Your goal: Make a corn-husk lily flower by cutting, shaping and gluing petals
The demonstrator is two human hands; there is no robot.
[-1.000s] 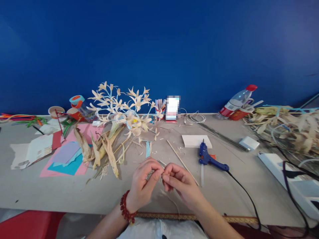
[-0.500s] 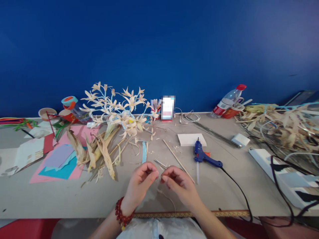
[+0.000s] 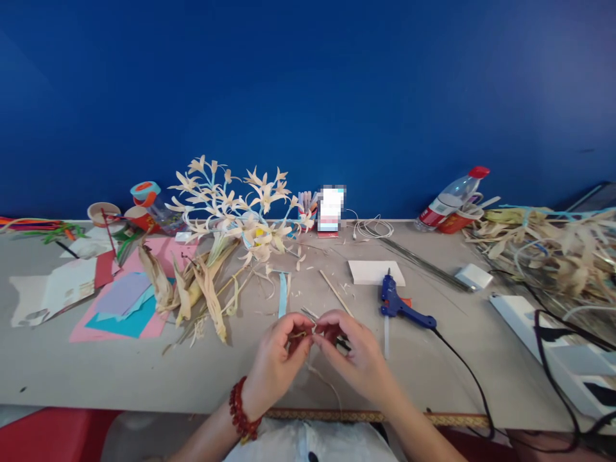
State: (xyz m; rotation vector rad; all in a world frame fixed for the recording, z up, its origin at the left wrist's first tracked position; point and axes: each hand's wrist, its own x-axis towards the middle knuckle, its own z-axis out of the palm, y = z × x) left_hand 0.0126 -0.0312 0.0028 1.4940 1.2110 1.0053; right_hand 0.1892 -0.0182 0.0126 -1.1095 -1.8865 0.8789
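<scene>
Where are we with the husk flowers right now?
Done: a spray of finished husk flowers lies at the back. In hand: the left hand and right hand pinch a small husk strip between the fingertips. Left: a heap of raw husks and the idle glue gun.

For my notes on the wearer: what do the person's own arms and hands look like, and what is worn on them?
Both forearms are bare, with no sleeves or gloves. The left hand has a bracelet of dark red beads at the wrist. The right hand shows no ring, watch or bracelet.

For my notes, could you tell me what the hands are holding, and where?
Both hands, left and right, pinch a thin straw-coloured strip between their fingertips; which part cannot be told.
</scene>
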